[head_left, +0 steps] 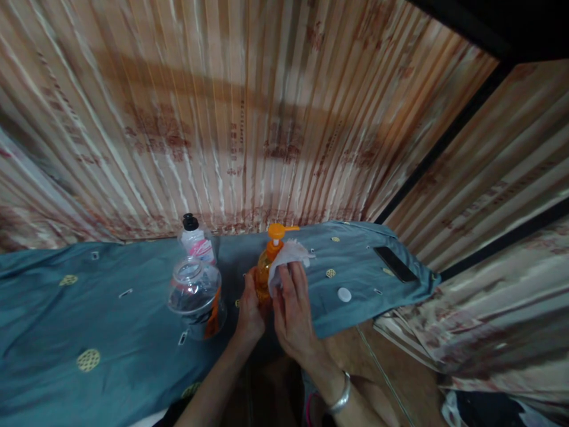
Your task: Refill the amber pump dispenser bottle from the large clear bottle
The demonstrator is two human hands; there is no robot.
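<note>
Left hand grips orange pump bottle low; right hand w/ fingers flat presses white tissue on its side. Prob best: hold base steady, wipe top-down, avoid pump head.

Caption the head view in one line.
Left hand steadies an orange pump bottle; right hand presses white tissue against it.

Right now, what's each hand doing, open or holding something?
Left hand: closed around the orange pump bottle, steadying it.
Right hand: holding a white tissue pressed against the bottle.
</note>
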